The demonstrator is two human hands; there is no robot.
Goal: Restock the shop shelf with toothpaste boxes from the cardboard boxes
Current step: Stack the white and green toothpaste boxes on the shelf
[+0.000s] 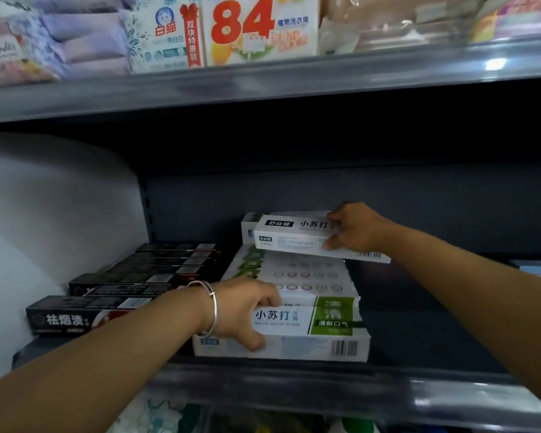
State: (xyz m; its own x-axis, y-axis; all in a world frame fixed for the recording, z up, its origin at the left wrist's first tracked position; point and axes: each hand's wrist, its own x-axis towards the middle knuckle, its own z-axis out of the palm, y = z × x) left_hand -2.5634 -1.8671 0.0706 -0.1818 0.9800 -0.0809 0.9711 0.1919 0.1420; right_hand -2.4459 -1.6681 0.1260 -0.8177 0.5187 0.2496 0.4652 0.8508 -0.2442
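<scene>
Right hand (358, 228) grips a white toothpaste box (297, 237), long axis left-right, hovering over the back of the green-white stack (294, 276). Left hand (242, 310) grips the stack's front box (310, 321); right hand is nearer the drop spot.

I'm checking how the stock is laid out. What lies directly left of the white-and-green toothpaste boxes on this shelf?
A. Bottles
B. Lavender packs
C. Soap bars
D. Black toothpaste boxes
D: a row of black toothpaste boxes lies beside the white-and-green toothpaste boxes on the same shelf.
</scene>
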